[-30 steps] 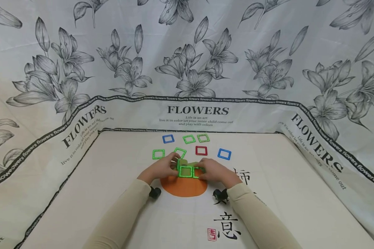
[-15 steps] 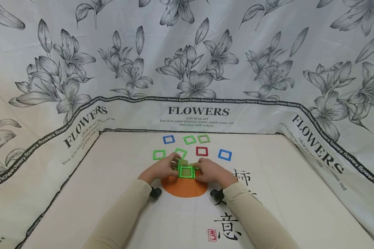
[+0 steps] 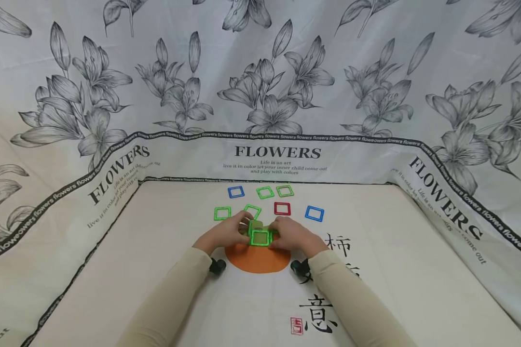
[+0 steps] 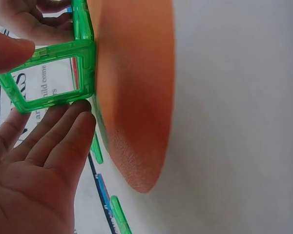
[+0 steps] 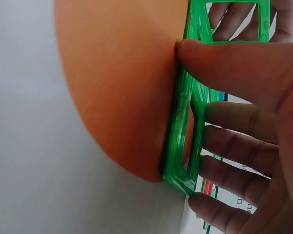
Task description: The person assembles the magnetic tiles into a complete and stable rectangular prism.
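Your left hand (image 3: 226, 232) and right hand (image 3: 293, 234) are both pinching that green square-frame build (image 3: 260, 244) over the orange circle (image 3: 258, 261). Red frame's (image 3: 282, 214) lying loose just past it.

Head view high, facing forward-down; wrist views close, sharing green frames (image 4: 89, 68).

I face a pale cloth wall (image 3: 156, 19) that closes off the far side and wraps round on the left and right. Large grey lilies (image 3: 100, 79) are printed across it, and below them runs a black band (image 3: 260, 136) over bold "FLOWERS" lettering (image 3: 278, 152). Before me spreads a cream tabletop (image 3: 108, 274), printed with an orange disc (image 3: 258, 260), black characters (image 3: 319, 311) to the right and a red seal (image 3: 296, 326) near me. The light looks soft, warmer on the left.
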The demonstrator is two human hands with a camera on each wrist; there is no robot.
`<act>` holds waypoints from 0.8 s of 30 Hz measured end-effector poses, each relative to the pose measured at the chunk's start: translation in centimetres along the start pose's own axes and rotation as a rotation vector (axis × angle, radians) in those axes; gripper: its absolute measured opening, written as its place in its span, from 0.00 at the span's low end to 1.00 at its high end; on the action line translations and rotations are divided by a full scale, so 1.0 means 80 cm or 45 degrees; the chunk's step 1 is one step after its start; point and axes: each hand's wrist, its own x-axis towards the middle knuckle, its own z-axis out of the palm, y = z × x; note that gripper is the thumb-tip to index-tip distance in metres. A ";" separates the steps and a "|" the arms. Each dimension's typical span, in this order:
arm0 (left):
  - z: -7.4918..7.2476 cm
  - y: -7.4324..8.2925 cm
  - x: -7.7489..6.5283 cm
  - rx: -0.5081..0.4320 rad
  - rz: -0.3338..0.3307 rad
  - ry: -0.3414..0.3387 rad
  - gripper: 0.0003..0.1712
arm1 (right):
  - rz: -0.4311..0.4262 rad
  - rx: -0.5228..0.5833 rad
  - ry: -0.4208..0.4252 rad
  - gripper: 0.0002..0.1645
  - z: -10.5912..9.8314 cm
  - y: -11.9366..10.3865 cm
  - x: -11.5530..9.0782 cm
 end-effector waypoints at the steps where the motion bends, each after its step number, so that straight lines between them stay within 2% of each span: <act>1: 0.000 0.000 0.001 -0.001 0.001 0.000 0.37 | 0.002 0.007 -0.002 0.29 -0.001 0.000 0.000; 10: 0.000 -0.003 0.003 -0.028 -0.011 -0.006 0.37 | 0.007 0.044 -0.019 0.27 -0.001 -0.003 0.000; 24: 0.000 -0.002 0.001 -0.033 0.003 0.000 0.36 | 0.005 0.010 -0.024 0.27 0.000 -0.002 0.002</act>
